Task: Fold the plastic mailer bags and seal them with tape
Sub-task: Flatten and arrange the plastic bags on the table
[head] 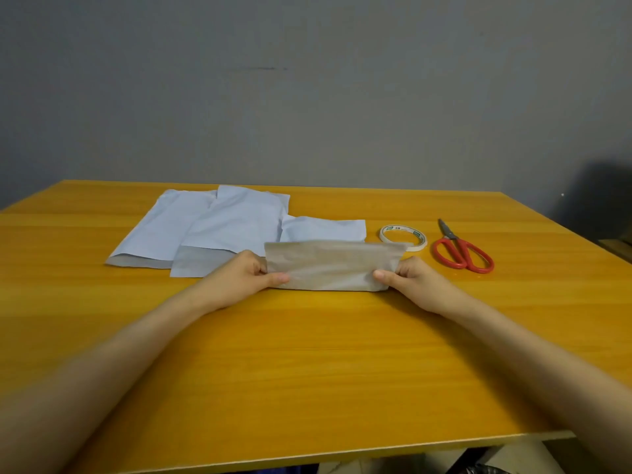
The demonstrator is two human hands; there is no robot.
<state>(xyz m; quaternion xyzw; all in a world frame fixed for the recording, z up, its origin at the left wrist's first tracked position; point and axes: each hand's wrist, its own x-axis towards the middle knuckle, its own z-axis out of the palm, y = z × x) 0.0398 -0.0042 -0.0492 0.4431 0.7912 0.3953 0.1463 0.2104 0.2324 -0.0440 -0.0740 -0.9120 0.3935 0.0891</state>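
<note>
Right of the loose pile of white mailer bags (205, 230), the left hand (246, 271) pinched one short end of the grey mailer (331, 265) between thumb and curled fingers. The right hand (410, 275) pinched the other end the same way, mid-table. The film looked light, limp and slick, so it probably handled best held taut by both ends, with the tape roll (403, 238) lying near to the right.
</note>
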